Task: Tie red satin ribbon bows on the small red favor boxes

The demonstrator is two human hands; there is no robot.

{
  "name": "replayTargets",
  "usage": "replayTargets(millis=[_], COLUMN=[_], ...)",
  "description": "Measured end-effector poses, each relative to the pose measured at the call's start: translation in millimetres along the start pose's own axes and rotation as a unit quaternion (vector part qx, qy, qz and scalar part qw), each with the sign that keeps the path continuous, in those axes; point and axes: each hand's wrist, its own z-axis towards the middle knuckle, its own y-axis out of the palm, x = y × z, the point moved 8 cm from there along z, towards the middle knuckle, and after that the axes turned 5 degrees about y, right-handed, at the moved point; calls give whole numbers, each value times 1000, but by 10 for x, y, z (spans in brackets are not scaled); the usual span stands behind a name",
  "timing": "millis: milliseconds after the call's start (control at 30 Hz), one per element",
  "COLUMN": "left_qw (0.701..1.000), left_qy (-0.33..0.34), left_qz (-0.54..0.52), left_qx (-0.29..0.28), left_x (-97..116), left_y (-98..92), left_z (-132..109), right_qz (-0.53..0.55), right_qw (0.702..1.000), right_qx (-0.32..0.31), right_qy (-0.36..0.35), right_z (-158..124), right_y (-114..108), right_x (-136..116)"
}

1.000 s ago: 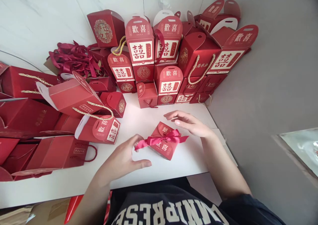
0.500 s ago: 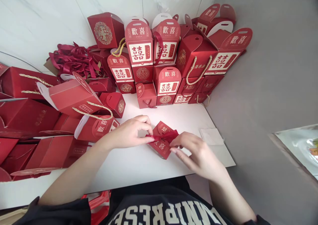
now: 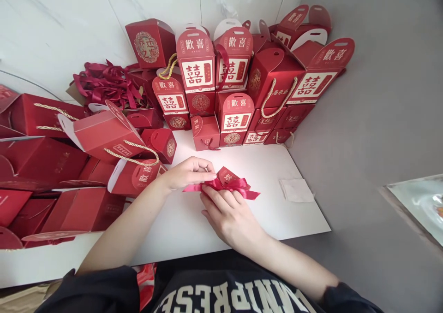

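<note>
A small red gift box point(image 3: 227, 175) with pale lettering lies on the white table in front of me. Across its top runs a crimson satin ribbon point(image 3: 244, 184), tied in a bow with loose tails sticking out left and right. My left hand point(image 3: 192, 172) pinches the ribbon at the bow's left loop. From the near side, my right hand point(image 3: 231, 214) reaches over the box, its fingertips closed on the ribbon's left part just below the left fingers. The right hand covers most of the box's front.
Stacked red gift boxes point(image 3: 197, 73) line the back wall. More boxes with rope handles point(image 3: 104, 133) crowd the left side, near a heap of crimson ribbons point(image 3: 107, 85). A folded white tissue point(image 3: 296, 190) lies on the right. A grey wall point(image 3: 367, 119) bounds that side.
My right hand has moved left across the box front, from the bow's right side to its left. The bow's loops and tails are now spread out. My left hand has risen slightly.
</note>
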Motion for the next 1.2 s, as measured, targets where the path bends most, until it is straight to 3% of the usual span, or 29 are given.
replayTargets(millis=[133, 267, 467, 533, 633, 767, 967, 1100, 1133, 1200], left_qw=[999, 998, 996, 992, 971, 937, 916, 905, 907, 926], left_qy=[-30, -10, -21, 8, 57, 59, 19, 7, 11, 19], left_qz=[-22, 41, 75, 126, 232, 329, 377, 394, 390, 353], left_qx=[-19, -46, -39, -21, 28, 102, 136, 158, 157, 131], left_x=[-96, -128, -204, -163, -73, -27, -81, -79, -72, -81], left_y=[30, 31, 14, 8, -5, -25, -30, -51, -48, -14], left_z=[-18, -12, -8, -6, -18, -53, -78, -93, -93, -82], right_qz=[82, 138, -15, -14, 73, 184, 321, 439, 468, 481], right_qw=[996, 990, 999, 998, 995, 982, 946, 887, 869, 855], right_qx=[-16, -37, -4, 3, 7, -16, -39, -134, -148, -111], right_qy=[5, 11, -50, -66, -72, -50, 3, 42, 63, 157], right_z=[-40, -59, 55, 59, -10, -160, -358, -512, -541, -559], right_y=[-71, -154, -41, -24, -100, -220, -336, -307, -291, -262], right_x=[93, 156, -90, -125, -57, 134, 456, 648, 707, 937])
